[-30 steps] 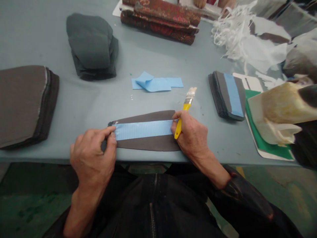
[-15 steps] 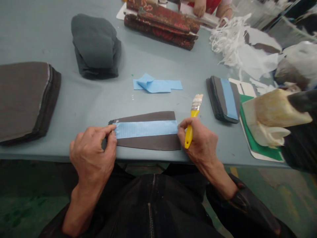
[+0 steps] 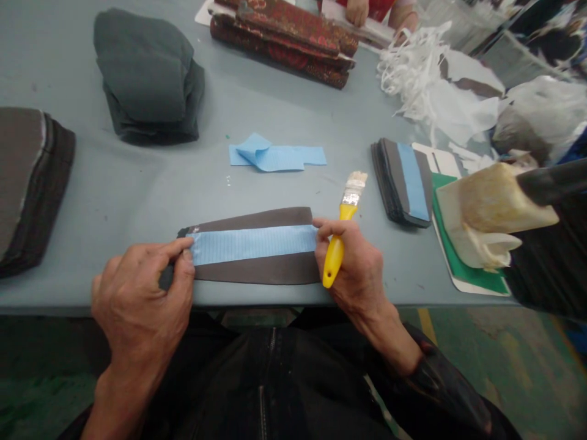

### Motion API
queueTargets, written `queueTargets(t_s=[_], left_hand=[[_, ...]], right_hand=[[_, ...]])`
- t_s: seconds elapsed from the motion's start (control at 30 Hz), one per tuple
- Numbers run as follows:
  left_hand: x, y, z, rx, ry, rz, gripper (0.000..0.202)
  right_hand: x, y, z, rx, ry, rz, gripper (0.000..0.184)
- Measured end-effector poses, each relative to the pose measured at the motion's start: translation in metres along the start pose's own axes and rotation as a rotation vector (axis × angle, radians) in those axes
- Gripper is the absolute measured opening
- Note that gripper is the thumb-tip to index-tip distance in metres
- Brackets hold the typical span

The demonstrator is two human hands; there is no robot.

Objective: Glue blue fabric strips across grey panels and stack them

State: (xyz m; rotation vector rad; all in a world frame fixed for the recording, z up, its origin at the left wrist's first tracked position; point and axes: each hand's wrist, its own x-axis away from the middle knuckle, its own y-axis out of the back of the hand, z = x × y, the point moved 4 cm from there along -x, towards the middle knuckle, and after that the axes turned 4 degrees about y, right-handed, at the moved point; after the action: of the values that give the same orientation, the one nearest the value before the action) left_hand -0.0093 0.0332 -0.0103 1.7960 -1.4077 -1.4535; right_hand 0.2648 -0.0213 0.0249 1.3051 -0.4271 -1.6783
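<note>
Left hand (image 3: pixel 140 299) pinched, right hand (image 3: pixel 361 263) curled.

We are finding room to pass just beyond the gray panel (image 3: pixel 257 272), short of the loose blue strips (image 3: pixel 280 157); our left hand (image 3: pixel 142 293) is blocking the panel's left end, our right hand (image 3: pixel 360 260) and yellow-handled paintbrush (image 3: pixel 347 212) its right.

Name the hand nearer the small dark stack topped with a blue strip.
Right: the right hand is left of the stack; the left hand is much farther left.
</note>
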Motion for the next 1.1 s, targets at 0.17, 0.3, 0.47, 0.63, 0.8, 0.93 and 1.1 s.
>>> queueTargets(t_s=[0.17,0.3,0.47,0.63,0.8,0.93,1.1], left_hand=[[0.0,0.0,-0.001,0.023,-0.012,-0.014,0.036],[0.0,-0.001,0.0,0.013,-0.018,-0.001,0.037],[0.0,-0.001,0.001,-0.009,-0.006,-0.001,0.034],[0.001,0.0,0.0,0.026,0.035,0.037,0.029],[0.003,0.001,-0.003,0.028,0.044,0.064,0.025],[0.004,0.001,-0.004,0.037,0.047,0.047,0.023],[0.002,0.002,-0.004,-0.006,0.002,0.053,0.021]], right_hand=[[0.007,-0.008,-0.003,0.022,0.054,0.114,0.014],[0.011,0.002,-0.012,0.076,0.038,0.098,0.016],[0.007,0.01,0.002,0.043,0.044,0.004,0.016],[-0.007,-0.007,0.019,-0.064,0.103,0.037,0.014],[-0.009,-0.025,0.013,0.011,0.163,0.137,0.009],[-0.004,-0.027,0.007,0.04,0.194,0.179,0.013],[-0.004,-0.025,0.008,0.078,0.228,0.171,0.013]])
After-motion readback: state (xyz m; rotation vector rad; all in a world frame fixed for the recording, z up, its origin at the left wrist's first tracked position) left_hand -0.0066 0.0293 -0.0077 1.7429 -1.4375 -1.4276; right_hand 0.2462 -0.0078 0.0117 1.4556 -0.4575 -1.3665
